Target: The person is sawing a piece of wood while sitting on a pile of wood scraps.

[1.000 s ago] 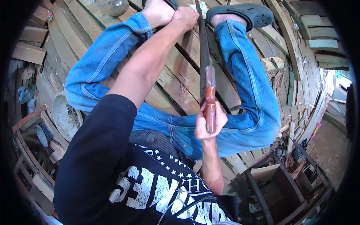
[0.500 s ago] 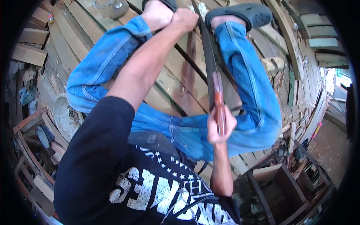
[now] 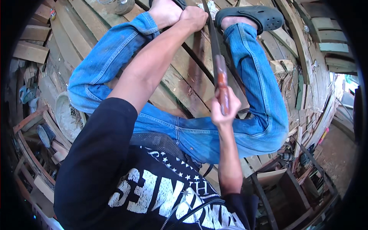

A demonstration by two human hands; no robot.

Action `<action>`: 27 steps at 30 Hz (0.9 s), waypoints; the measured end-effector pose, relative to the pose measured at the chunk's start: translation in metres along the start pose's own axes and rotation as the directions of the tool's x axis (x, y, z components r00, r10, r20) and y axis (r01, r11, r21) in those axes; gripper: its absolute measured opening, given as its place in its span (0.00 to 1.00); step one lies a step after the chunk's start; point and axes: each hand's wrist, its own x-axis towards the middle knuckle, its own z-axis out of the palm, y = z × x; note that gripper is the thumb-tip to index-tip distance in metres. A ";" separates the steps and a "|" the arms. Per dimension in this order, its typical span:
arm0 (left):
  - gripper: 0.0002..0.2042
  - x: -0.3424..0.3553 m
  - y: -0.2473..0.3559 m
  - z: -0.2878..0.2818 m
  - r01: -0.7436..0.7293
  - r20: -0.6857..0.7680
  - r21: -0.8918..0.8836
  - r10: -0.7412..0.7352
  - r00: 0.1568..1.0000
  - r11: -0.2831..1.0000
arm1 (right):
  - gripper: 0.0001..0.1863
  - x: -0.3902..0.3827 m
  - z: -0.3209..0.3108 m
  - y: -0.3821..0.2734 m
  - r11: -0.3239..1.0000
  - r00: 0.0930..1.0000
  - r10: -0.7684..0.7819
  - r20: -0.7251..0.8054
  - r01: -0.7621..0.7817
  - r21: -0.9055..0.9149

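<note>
My right hand [image 3: 233,102] is wrapped round the reddish-brown handle of a handsaw [image 3: 213,38]. Its long dark blade runs away from me between my feet, up to the top edge of the view; the teeth cannot be made out. Close to the blade's left side, my left hand [image 3: 194,18] is closed by my left foot, and what lies under its fingers is hidden. My jeans-clad legs [image 3: 257,73] are bent outward on both sides. A dark clog [image 3: 251,18] on my right foot lies just right of the blade.
Worn wooden planks [image 3: 184,82] with dark gaps form the surface under me. A pale round basin [image 3: 65,117] stands beyond my left knee, near stacked wood pieces [image 3: 30,51]. At lower right there is an open wooden box [image 3: 293,191]; loose boards and scraps line the right side.
My right hand has pushed the saw away from me, toward my feet. My left hand stays closed by my left foot; the whole view has shifted slightly.
</note>
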 end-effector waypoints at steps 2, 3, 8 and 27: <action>0.10 -0.004 -0.001 0.001 0.003 0.015 0.002 -0.003 1.000 1.000 | 0.07 -0.007 0.010 0.007 0.998 1.000 -0.001 -0.009 0.002 0.067; 0.10 -0.002 0.000 0.001 -0.010 0.025 -0.006 0.010 1.000 1.000 | 0.07 -0.015 0.006 0.005 0.995 0.998 0.011 -0.056 -0.006 0.096; 0.10 -0.002 -0.007 0.000 -0.049 -0.040 -0.034 0.048 0.998 0.998 | 0.02 -0.031 0.000 -0.009 0.992 0.986 0.121 -0.116 -0.117 0.037; 0.11 -0.001 -0.007 0.008 -0.067 -0.026 0.007 0.067 0.997 0.998 | 0.09 -0.033 -0.008 -0.008 1.000 0.994 0.016 -0.111 -0.014 0.021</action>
